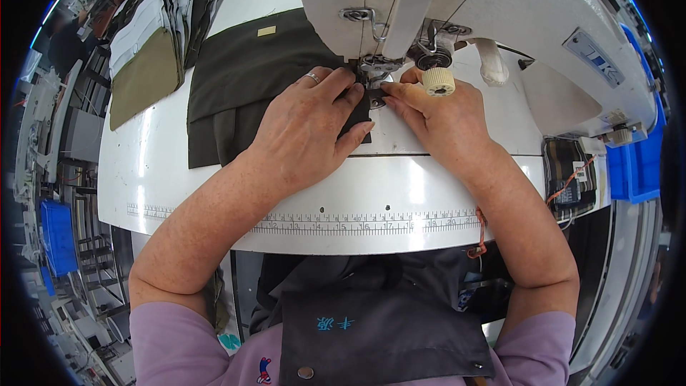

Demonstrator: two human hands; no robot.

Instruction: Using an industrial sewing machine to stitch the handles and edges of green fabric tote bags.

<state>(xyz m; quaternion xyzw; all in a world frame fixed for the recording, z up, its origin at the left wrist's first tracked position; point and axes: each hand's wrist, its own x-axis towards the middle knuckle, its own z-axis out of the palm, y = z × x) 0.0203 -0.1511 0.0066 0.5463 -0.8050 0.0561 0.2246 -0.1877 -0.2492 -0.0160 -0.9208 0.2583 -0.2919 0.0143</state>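
My left hand rests on dark olive fabric left of the presser foot, thumb spread and fingers slightly bent and apart. My right hand pinches a small dark edge of fabric beside the metal presser foot and needle plate; some of its fingers are hidden behind a cream knob. A pale rectangular patch lies on the fabric. The white sewing machine head overhangs both hands.
Stacked white, khaki and dark cloth pieces lie at the back left of the white table, which has a printed ruler along its front edge. A plaid pouch with orange cord is at the right. Blue bins flank the workstation.
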